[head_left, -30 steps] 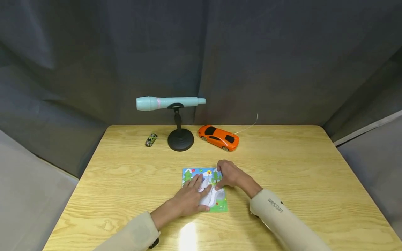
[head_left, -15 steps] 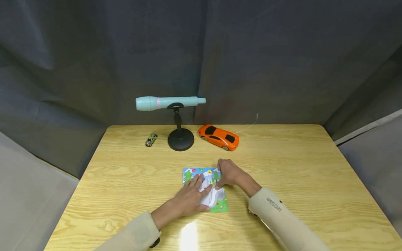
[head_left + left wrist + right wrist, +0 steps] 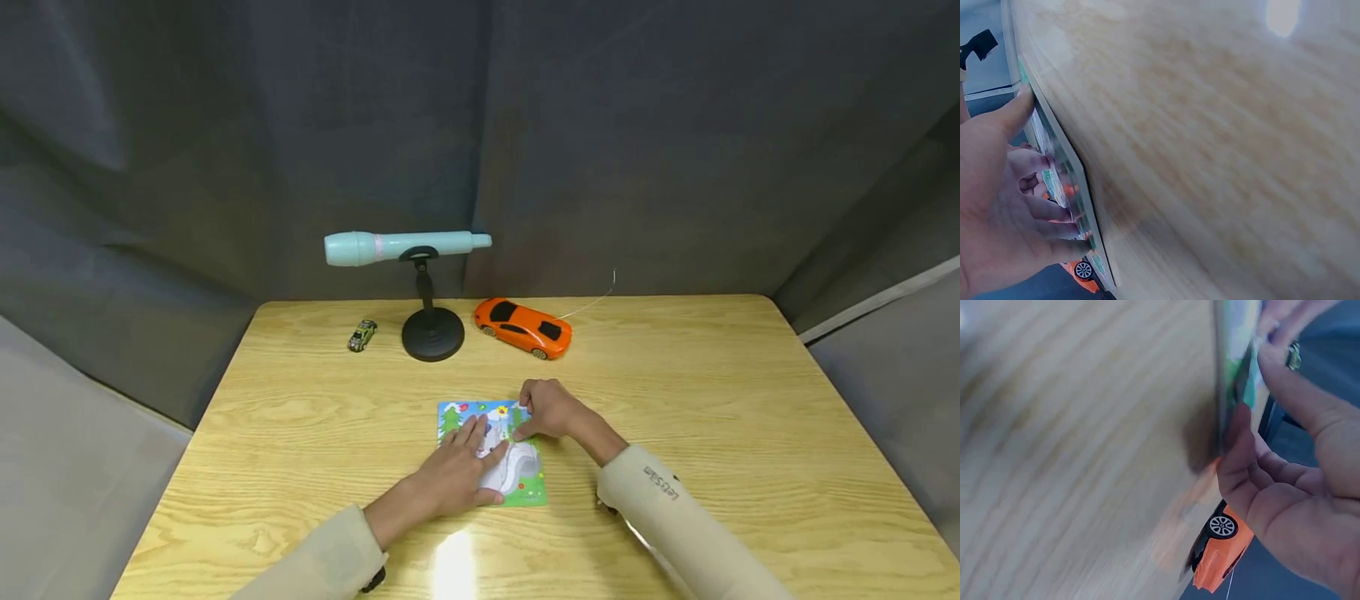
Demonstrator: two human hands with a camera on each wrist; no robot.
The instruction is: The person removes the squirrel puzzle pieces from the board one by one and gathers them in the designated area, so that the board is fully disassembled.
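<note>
Board (image 3: 517,469) steadying, apparently | left hand (image 3: 454,475) spread on top | right hand (image 3: 553,410) pinching far-right edge | next likely needs steady pressure

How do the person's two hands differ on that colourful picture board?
The left hand lies with fingers spread across the picture board; the right hand curls its fingers at the far right corner. The left hand covers much of the picture, the right hand only a little. Both touch it, and both have pale sleeves.
</note>
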